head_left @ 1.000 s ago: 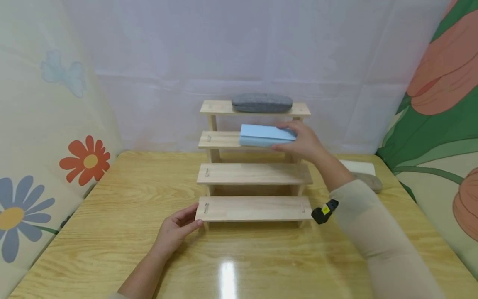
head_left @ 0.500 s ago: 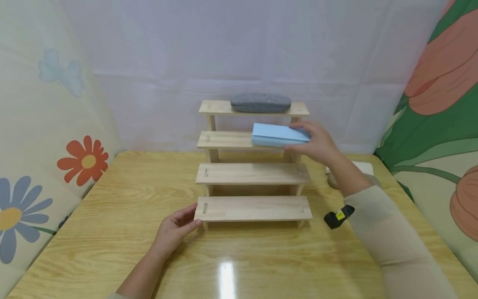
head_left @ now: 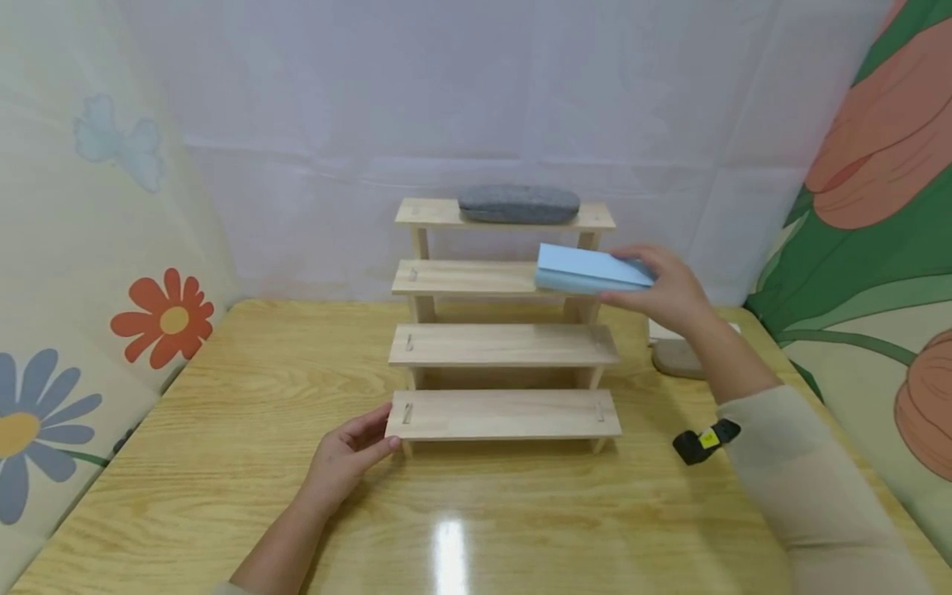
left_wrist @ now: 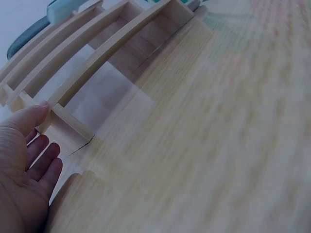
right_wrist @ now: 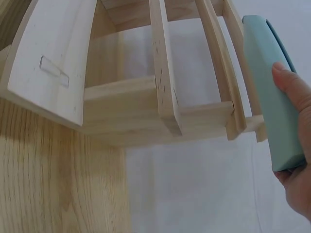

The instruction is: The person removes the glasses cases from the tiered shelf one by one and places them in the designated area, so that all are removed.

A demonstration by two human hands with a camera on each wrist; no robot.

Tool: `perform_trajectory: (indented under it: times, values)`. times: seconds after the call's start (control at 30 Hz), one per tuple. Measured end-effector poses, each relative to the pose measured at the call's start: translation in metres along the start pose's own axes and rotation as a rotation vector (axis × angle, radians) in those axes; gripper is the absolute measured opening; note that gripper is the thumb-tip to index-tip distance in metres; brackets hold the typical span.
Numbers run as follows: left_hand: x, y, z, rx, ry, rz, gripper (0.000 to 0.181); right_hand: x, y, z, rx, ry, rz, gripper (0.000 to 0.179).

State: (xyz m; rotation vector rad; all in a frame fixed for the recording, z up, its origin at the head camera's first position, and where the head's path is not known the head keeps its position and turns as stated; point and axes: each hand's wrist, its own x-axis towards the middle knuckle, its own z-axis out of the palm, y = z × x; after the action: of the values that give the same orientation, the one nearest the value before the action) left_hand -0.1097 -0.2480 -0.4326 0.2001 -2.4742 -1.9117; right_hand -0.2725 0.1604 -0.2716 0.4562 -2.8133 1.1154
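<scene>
My right hand [head_left: 673, 293] holds a light-blue glasses case [head_left: 580, 268] by its right end, thumb on the near side. The case is level with the second-highest shelf of the wooden step rack [head_left: 506, 413] and juts past its right end. In the right wrist view, the blue case [right_wrist: 272, 97] appears tilted beside the shelves, gripped between thumb and fingers. My left hand [head_left: 342, 463] grips the left end of the lowest shelf; the left wrist view shows its thumb [left_wrist: 36, 116] on the corner. A grey glasses case [head_left: 518, 205] lies on the top shelf.
Right of the rack, a brownish-grey case [head_left: 677, 359] and a white object [head_left: 658, 332] lie on the wooden table [head_left: 297, 372], partly hidden by my right arm. A white cloth [head_left: 335, 99] hangs behind. A black device [head_left: 706, 440] sits at my right wrist.
My right hand has carried the blue glasses case to the right along the second-highest shelf, partly beyond its end. The left hand keeps its grip on the rack.
</scene>
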Motion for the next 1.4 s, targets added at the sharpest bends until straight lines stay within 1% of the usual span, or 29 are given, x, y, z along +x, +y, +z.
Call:
perform_trajectory:
  times: [0.23,0.4,0.5,0.77,1.0,1.23,1.4]
  values:
    - [0.000,-0.001,0.000,0.005,0.000,0.011,0.058,-0.009,0.014,-0.012,-0.009,0.028,0.027,0.075]
    - [0.001,-0.002,0.000,0.009,-0.002,0.008,0.059,-0.016,0.021,-0.019,-0.017,0.027,0.049,0.076]
    - [0.001,-0.002,-0.001,0.012,-0.002,0.003,0.059,-0.020,0.025,-0.023,-0.014,0.030,0.048,0.076]
    - [0.000,-0.001,-0.001,0.010,-0.008,0.014,0.059,-0.028,0.033,-0.027,-0.028,0.050,0.034,0.074]
    - [0.000,-0.001,-0.001,0.008,-0.009,0.011,0.059,-0.034,0.040,-0.032,-0.038,0.036,0.072,0.078]
    - [0.000,0.000,0.000,0.009,-0.003,0.007,0.059,-0.038,0.048,-0.036,-0.054,0.049,0.088,0.078]
    - [0.000,-0.001,0.000,0.000,0.000,0.020,0.058,-0.042,0.054,-0.039,-0.073,0.062,0.091,0.078]
